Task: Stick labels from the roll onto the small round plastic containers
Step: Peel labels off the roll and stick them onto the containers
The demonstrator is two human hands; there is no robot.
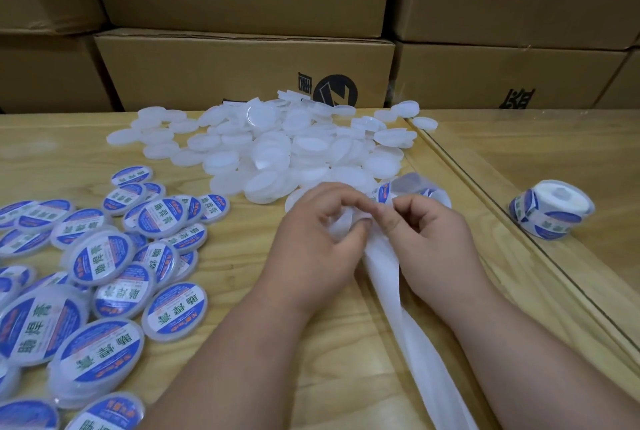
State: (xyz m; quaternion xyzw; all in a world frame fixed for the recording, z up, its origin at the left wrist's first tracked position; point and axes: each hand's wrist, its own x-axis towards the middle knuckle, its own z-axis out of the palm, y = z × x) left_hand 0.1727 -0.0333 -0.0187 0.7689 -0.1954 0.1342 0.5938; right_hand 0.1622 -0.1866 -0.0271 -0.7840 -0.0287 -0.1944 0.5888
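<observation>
From the head camera, stacked cardboard boxes (242,62) printed with black characters wall off the far edge of the wooden worktop (311,343). A roll of labels (551,210), blue and white, lies on its side to the right, beyond a seam in the worktop and well apart from the hands. A white backing strip (408,325) runs from the hands toward the near edge, between the forearms.

The left hand (311,232) and right hand (426,232) meet at mid-worktop, fingers curled; both pinch the top of the strip, fingertips nearly touching. A label (382,191) shows just beyond the knuckles.

Unlabelled containers (277,149), translucent white, are heaped just behind the hands. Labelled containers (104,270) spread in an overlapping pile at the left. What they contain cannot be told.
</observation>
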